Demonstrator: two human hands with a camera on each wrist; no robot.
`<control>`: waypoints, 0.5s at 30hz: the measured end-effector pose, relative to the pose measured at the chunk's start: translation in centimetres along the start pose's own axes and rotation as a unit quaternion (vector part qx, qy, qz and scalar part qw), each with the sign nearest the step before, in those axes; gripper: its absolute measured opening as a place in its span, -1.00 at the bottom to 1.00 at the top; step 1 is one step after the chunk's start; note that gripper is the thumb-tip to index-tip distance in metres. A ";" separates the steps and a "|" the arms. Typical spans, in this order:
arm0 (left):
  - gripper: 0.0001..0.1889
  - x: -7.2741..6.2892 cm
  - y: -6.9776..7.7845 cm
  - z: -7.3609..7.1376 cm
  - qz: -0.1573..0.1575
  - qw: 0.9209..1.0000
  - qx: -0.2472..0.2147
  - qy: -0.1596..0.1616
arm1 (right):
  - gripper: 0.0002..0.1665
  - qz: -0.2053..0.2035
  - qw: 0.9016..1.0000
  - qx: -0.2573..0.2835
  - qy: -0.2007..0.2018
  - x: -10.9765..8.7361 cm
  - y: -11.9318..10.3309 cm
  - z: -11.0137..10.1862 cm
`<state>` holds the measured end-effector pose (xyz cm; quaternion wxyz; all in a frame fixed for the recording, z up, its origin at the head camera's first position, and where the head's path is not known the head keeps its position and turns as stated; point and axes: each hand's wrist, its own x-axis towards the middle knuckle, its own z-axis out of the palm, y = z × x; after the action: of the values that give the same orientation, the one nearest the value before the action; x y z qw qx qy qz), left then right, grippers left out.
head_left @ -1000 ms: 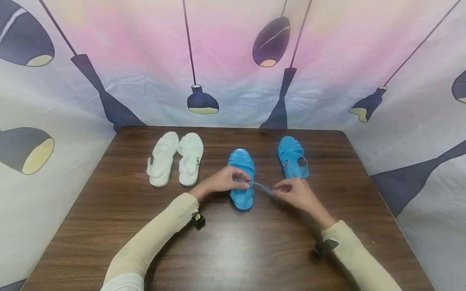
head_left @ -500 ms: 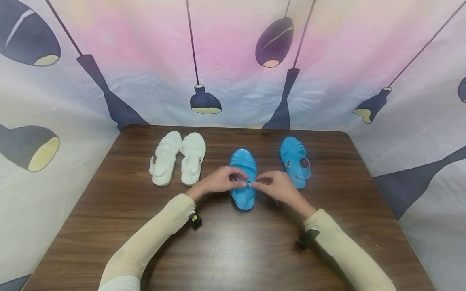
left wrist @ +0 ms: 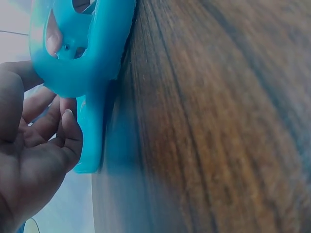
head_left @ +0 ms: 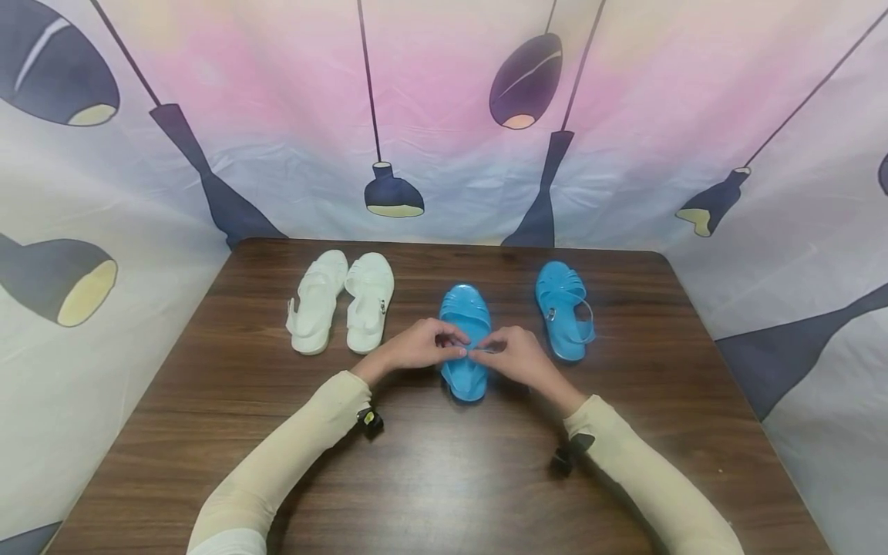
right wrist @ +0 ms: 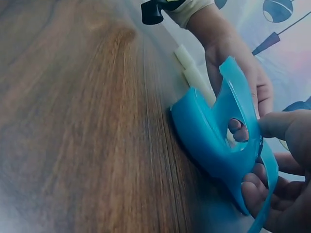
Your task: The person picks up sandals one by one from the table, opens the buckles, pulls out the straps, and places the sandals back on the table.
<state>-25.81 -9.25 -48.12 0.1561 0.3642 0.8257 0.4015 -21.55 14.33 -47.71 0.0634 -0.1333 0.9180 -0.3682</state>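
Note:
A blue jelly sandal (head_left: 465, 384) lies toe-away in the middle of the table. From its left, my left hand (head_left: 420, 344) pinches the upper strap with thumb and fingertips; the left wrist view shows this hand close against the blue sandal (left wrist: 97, 43). On the other side, my right hand (head_left: 523, 359) pinches the strap by the buckle, its fingertips nearly meeting the left ones. A thin ankle strap (right wrist: 270, 187) trails loose past the right fingers in the right wrist view. Fingers mostly cover the buckle.
Another blue sandal (head_left: 569, 349) stands to the right, its strap looped at the heel. Two white sandals (head_left: 370, 301) sit side by side at the back left. All rest on a brown wooden table (head_left: 430, 478), with a printed cloth (head_left: 291, 154) behind.
My right hand has moved left from the stretched-out end of the ankle strap to the buckle area. The left hand stays at the sandal. The head view has shifted slightly.

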 end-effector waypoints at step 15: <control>-0.75 -0.6 -0.3 -0.1 0.009 0.999 -0.041 0.022 | -0.58 0.009 0.998 0.047 0.034 -0.8 0.0 0.3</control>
<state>-25.60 -9.88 -48.35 0.1493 0.3561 0.8085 0.4442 -20.77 14.38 -47.88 0.0414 -0.1090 0.9025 -0.4146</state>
